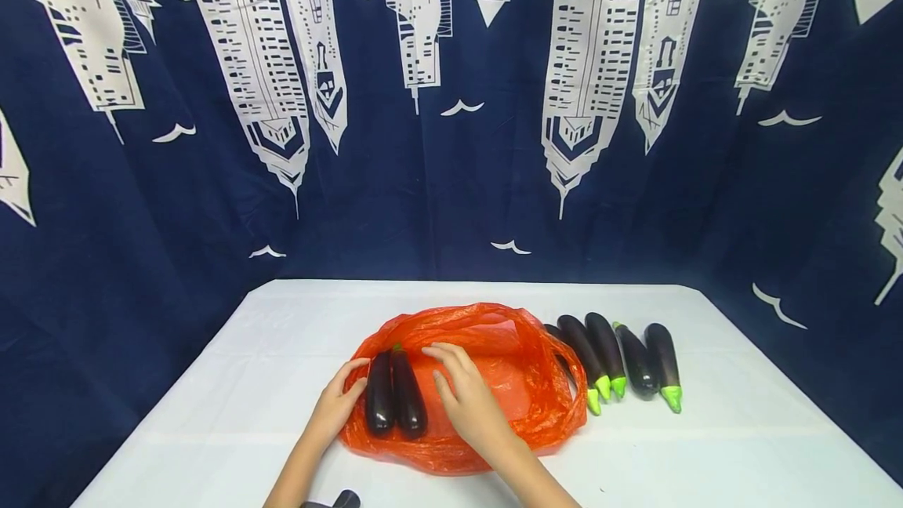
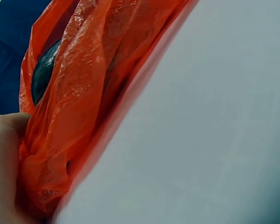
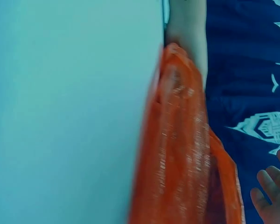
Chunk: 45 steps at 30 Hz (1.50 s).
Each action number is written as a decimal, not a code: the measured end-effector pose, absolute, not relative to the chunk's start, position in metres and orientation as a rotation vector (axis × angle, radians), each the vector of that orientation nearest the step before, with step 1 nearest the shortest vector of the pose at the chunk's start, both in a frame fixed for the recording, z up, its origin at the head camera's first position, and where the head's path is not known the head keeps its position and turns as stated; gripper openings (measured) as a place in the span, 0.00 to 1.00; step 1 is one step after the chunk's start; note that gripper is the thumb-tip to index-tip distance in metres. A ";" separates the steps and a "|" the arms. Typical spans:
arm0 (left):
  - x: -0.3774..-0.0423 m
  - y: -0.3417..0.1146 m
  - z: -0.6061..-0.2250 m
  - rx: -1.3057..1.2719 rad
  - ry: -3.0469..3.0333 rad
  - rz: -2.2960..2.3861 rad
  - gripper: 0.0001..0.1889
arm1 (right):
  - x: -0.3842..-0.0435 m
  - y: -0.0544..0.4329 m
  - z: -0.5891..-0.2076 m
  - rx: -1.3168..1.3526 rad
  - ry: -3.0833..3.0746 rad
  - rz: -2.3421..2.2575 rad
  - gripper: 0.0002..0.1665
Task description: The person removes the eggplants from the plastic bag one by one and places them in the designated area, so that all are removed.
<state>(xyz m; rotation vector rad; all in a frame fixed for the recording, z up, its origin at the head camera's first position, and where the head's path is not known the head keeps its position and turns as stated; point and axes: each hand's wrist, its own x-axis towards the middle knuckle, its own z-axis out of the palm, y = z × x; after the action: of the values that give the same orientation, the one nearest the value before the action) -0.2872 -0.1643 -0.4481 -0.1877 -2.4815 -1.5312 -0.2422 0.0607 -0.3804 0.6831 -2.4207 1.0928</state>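
An orange-red plastic bag (image 1: 494, 457) lies spread on the table with its mouth facing up. Inside its left part, two dark eggplants (image 1: 407, 398) rest side by side. My left hand (image 1: 337, 406) grips the bag's left edge beside them; in the left wrist view, the thumb of that hand (image 2: 4, 163) presses against the bunched film. Over the bag's middle hovers my right hand (image 1: 469, 402), just right of the eggplants, its fingers spread and holding nothing. The right wrist view shows this hand (image 3: 273, 200) apart from the bag's side.
Right of the bag, several eggplants (image 1: 639, 363) with green stem ends lie on the white table (image 1: 734, 445); the bag's rim partly covers the nearest. A small black object (image 1: 346, 499) shows at the front edge. Behind hangs a navy cloth (image 1: 437, 179) with white building prints.
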 end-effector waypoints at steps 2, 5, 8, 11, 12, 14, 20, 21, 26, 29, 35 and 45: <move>-0.288 -0.165 -0.449 -0.189 -2.483 -1.524 0.18 | -0.244 0.058 -0.384 0.695 -2.445 1.094 0.20; -0.290 -0.166 -0.449 -0.177 -2.486 -1.525 0.18 | -0.246 0.056 -0.389 0.706 -2.475 1.121 0.20; -0.292 -0.165 -0.451 -0.165 -2.488 -1.530 0.17 | -0.247 0.055 -0.394 0.715 -2.503 1.142 0.22; -0.293 -0.165 -0.452 -0.158 -2.486 -1.530 0.17 | -0.247 0.054 -0.399 0.737 -2.532 1.164 0.24; -0.293 -0.165 -0.452 -0.158 -2.484 -1.531 0.17 | -0.247 0.054 -0.400 0.746 -2.541 1.170 0.24; -0.293 -0.165 -0.451 -0.169 -2.482 -1.532 0.17 | -0.247 0.053 -0.403 0.763 -2.554 1.188 0.25; -0.290 -0.164 -0.449 -0.181 -2.480 -1.542 0.18 | -0.249 0.050 -0.413 0.822 -2.556 1.191 0.27; -0.290 -0.164 -0.449 -0.177 -2.483 -1.542 0.18 | -0.249 0.050 -0.415 0.826 -2.564 1.190 0.28; -0.291 -0.163 -0.451 -0.159 -2.487 -1.540 0.18 | -0.251 0.049 -0.425 0.833 -2.610 1.190 0.29; -0.291 -0.163 -0.452 -0.159 -2.484 -1.535 0.18 | -0.251 0.048 -0.429 0.843 -2.624 1.200 0.30; -0.290 -0.164 -0.451 -0.146 -2.484 -1.552 0.18 | -0.251 0.046 -0.433 0.868 -2.681 1.266 0.31; -0.291 -0.165 -0.451 -0.145 -2.497 -1.557 0.19 | -0.253 0.045 -0.436 0.821 -2.692 1.234 0.28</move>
<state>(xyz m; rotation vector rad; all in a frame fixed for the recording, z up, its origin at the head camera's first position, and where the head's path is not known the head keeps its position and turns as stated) -0.2907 -0.1651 -0.4508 -0.1445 -2.4969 -1.5570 -0.2533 0.0445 -0.4361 0.8206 -2.6921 1.2342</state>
